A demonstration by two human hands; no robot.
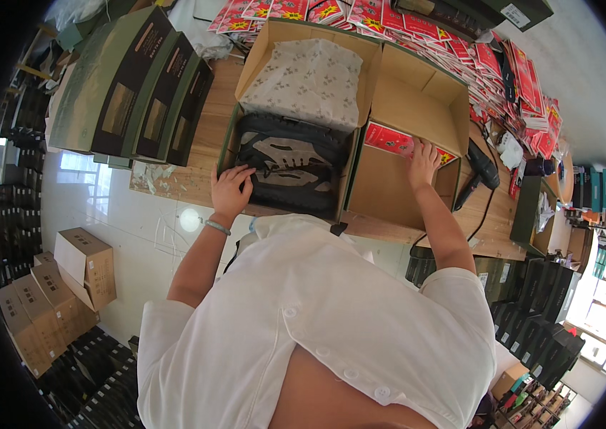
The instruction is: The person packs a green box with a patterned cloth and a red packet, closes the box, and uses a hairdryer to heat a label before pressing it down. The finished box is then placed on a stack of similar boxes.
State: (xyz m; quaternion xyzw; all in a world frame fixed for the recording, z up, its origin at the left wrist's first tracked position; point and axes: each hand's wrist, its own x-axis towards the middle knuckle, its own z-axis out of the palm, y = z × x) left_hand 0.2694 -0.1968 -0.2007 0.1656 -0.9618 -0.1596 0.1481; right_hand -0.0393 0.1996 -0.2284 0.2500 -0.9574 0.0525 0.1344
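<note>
Shoes (292, 161), blk/grey w/ pale laces, lay on their sides in an open green shoebox (230, 146) on the bench (206, 136). Patterned tissue (306, 86) was folded back over the far rim, prob. to keep the shoes uncovered. L hand (231, 187) bent over the box's near-left corner, fingertips at the shoes; grip loose, partly open, maybe steadying the box; couldn't tell if it pinched anything. Just right stood an open tray (396, 182) (lid or 2nd box, unclear). R hand (424, 159) reached into it, fingers on a red card (389, 138), likely pressing it flat or picking it up; grip closure couldn't be told.

Around: green box stack (113, 93) hemmed in the L side; heaped red packets (460, 61) crowded the far edge. Blk corded tool (485, 168) lay close by the tray's R side, cord trailing, so little elbow rm there. Brown cartons (88, 264) stood on the floor, lower L.
</note>
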